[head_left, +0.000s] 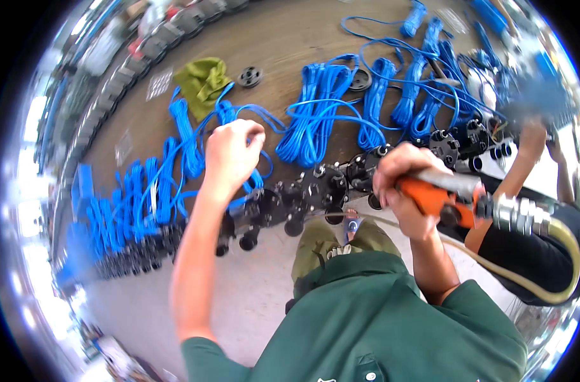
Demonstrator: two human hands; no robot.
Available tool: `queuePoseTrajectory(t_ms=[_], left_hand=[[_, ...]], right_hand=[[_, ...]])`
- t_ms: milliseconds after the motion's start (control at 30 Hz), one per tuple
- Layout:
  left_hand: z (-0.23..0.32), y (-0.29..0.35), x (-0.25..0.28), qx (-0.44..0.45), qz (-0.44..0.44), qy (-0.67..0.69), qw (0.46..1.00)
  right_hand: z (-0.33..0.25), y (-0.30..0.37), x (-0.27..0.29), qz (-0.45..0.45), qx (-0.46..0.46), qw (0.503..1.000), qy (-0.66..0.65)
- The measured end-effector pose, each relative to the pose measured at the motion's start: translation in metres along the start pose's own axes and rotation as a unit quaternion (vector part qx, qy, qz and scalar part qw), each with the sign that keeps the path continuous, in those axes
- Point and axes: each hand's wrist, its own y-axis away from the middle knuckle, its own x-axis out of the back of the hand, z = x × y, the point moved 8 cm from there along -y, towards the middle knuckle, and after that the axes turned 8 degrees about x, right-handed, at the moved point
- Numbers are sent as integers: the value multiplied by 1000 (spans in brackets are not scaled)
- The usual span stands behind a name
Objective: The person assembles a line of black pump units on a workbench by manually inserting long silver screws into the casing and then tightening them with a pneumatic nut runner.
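My right hand is wrapped round an orange and silver air tool, with metal hose fittings at its right end. It is held over a row of round black parts along the table's near edge. My left hand is raised above the blue cable coils, fingers curled in; whether anything small is between them I cannot make out. Just behind that hand stands a blue cable coil. Larger blue cable bundles lie between my hands, farther back.
A pale hose loops from the tool on the right. Beside it another person's arm reaches in. On the table lie an olive cloth and a black round part. More blue coils line the left.
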Motion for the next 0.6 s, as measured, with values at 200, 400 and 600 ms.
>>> queuePoseTrajectory(t_ms=[200,400,600], left_hand=[[-3,-23,-217,-299,-463,15,834],[23,4,-289,-497,-486,119,708],[20,1,-289,-488,-511,115,698]], right_hand=[[6,17,18,131,-81,984,92],[21,19,18,213,-76,968,108],[44,4,1,197,-118,962,146]])
